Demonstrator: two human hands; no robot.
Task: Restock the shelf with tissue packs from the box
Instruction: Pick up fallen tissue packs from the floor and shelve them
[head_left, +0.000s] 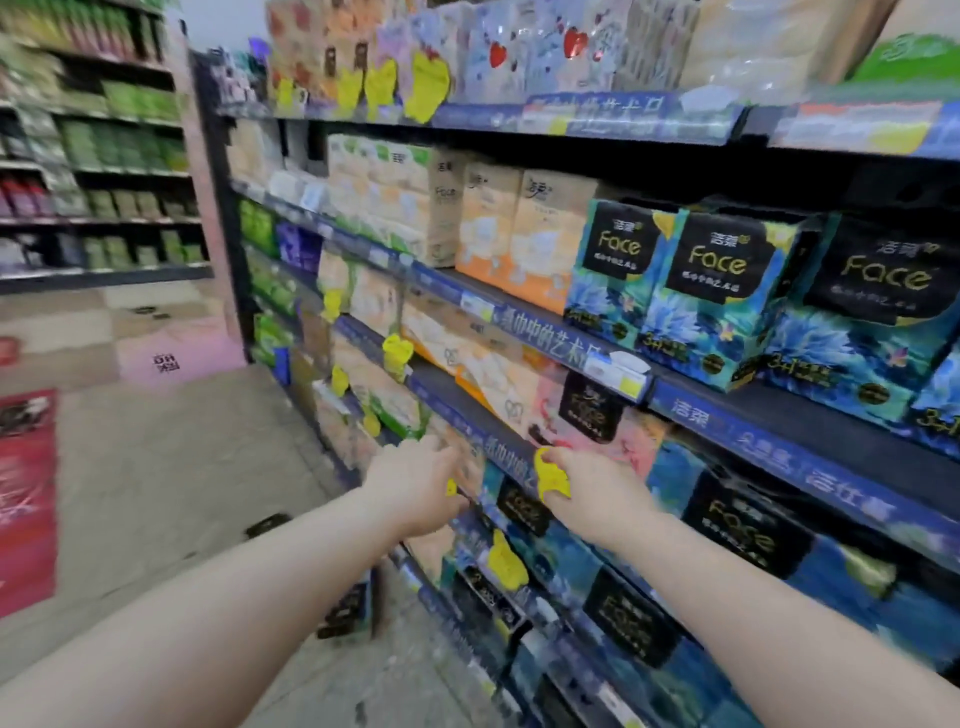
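Both my arms reach out to the shelving on the right. My left hand (415, 486) and my right hand (592, 491) clasp the two ends of a blue tissue pack (514, 501) with a black "Face" label, held at the front of a lower shelf (498, 441) under its blue edge strip. A yellow price tag (551, 475) hangs against my right hand's fingers. More blue "Face" packs (717, 280) stand on the shelf above and fill the rows below. The box is not in view.
Orange and beige tissue packs (524, 234) fill the shelves to the left, with yellow tags hanging off the edges. A grey floor aisle (171, 467) runs on the left, with a red mat (26, 493) and another stocked shelf unit (104, 156) behind.
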